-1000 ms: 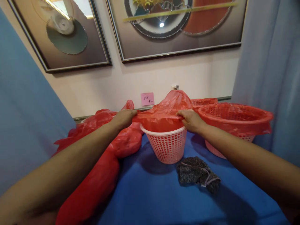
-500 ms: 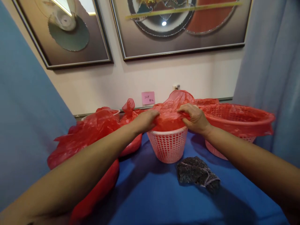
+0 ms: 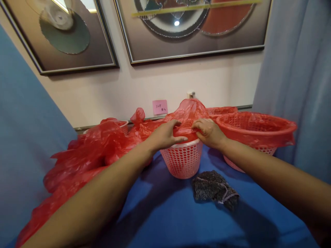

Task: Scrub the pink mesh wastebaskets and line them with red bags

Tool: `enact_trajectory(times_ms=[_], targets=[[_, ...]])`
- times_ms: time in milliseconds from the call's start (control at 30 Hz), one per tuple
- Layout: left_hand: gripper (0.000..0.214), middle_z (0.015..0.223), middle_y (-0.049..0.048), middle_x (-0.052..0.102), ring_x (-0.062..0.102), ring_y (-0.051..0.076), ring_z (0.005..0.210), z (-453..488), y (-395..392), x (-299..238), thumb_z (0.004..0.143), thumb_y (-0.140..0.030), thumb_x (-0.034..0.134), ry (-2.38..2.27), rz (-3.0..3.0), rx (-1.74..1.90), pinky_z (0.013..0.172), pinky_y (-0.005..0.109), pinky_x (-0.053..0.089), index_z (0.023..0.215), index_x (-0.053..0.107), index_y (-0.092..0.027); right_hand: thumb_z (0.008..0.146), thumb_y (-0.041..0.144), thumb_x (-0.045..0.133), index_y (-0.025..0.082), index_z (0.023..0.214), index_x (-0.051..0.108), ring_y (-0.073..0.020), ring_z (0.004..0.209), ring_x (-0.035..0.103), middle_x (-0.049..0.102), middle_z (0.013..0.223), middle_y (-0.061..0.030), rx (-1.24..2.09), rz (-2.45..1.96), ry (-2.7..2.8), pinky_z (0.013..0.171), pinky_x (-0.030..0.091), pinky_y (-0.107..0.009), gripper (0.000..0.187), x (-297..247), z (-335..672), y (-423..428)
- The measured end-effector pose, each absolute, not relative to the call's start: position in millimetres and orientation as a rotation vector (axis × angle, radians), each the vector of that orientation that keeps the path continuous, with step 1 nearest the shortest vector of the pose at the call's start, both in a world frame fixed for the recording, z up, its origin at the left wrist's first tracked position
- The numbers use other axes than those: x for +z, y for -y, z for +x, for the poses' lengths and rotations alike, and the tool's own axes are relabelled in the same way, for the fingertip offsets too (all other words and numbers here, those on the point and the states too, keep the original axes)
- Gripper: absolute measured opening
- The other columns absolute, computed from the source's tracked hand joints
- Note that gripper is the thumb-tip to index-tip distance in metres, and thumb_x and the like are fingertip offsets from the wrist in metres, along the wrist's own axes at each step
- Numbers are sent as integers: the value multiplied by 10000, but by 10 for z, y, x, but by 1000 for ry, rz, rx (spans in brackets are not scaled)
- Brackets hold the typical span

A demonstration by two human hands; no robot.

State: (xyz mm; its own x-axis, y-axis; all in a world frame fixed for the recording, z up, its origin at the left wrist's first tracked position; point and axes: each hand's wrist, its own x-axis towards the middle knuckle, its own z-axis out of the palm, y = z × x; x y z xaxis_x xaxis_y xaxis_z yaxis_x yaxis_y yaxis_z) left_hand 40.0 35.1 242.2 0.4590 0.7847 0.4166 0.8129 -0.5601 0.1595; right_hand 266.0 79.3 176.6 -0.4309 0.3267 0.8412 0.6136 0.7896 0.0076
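Observation:
A small pink perforated plastic basket point(image 3: 181, 161) with a white rim stands upright in front of me, a thin red plastic bag point(image 3: 190, 111) rising out of its top. At the rim's left side is my left hand point(image 3: 167, 135), its thumb and fingers spread apart over the bag, with nothing gripped. My right hand point(image 3: 209, 132) pinches the bag's edge between thumb and curled fingers at the right side of the rim. In front of the basket lies a crumpled dark grey knitted cloth item point(image 3: 214, 188) with a pale cord or trim.
Red plastic bags point(image 3: 88, 151) are heaped on the left, partly behind my forearm. A larger red-lined basket point(image 3: 258, 134) stands to the right. Blue cloth point(image 3: 160, 217) covers the table. Behind it, the wall carries a pink note point(image 3: 159, 107) and framed pictures; blue curtains hang either side.
My left hand has opened, its thumb now stretched over the basket's front rim. My right hand keeps its pinch on the bag. The view has shifted slightly to the right.

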Motion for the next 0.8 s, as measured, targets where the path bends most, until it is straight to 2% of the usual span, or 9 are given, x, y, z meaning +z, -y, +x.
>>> enact_trajectory(times_ms=[133,267,333,433,567,633,800], targets=[[231,1119,142,714,670,307,1054,585,-495,2369,870,-212,589,1541,-2426,-298,886,405,512,1090,643,-170,834,68,540,187,950,646,-229,920,641,703,954,-76,-420,-668,2054,815,450,-359,197,1796,2601,-774],[235,966,136,751,705,324,925,561,-621,2462,727,-109,706,1602,-2461,-52,817,391,526,960,701,-142,844,94,577,199,908,656,-201,831,651,709,890,-45,-370,-660,2146,761,444,-332,146,1752,2629,-856],[297,995,97,755,703,268,909,494,-605,2505,717,-125,739,1577,-2525,-48,817,340,529,1009,694,-151,861,114,588,205,925,662,-189,821,656,717,899,-37,-337,-657,2135,754,444,-326,133,1704,2668,-887],[256,1101,75,739,688,203,981,378,-490,2453,836,-126,632,1522,-2538,-298,862,299,526,1087,658,-169,904,151,578,209,953,672,-196,868,659,721,948,-47,-358,-629,2073,767,446,-340,122,1622,2733,-874],[171,1172,108,715,665,228,1073,248,-242,2147,902,-95,542,1216,-2399,-819,934,376,524,979,676,-168,936,194,578,213,1031,690,-212,918,643,712,1012,-77,-470,-568,1951,807,453,-374,148,1504,2818,-776],[165,1204,117,694,634,241,1112,202,-99,1962,941,-140,536,1015,-2284,-947,958,409,508,1010,682,-173,930,192,594,225,1063,690,-214,920,632,705,1031,-76,-526,-538,1904,818,457,-385,168,1440,2858,-718],[184,1020,83,702,607,210,917,118,168,1570,927,-123,582,880,-2096,-1044,814,366,488,1066,677,-196,902,158,628,239,1091,666,-218,945,622,695,1056,-68,-584,-496,1881,821,464,-392,209,1264,2909,-603]])
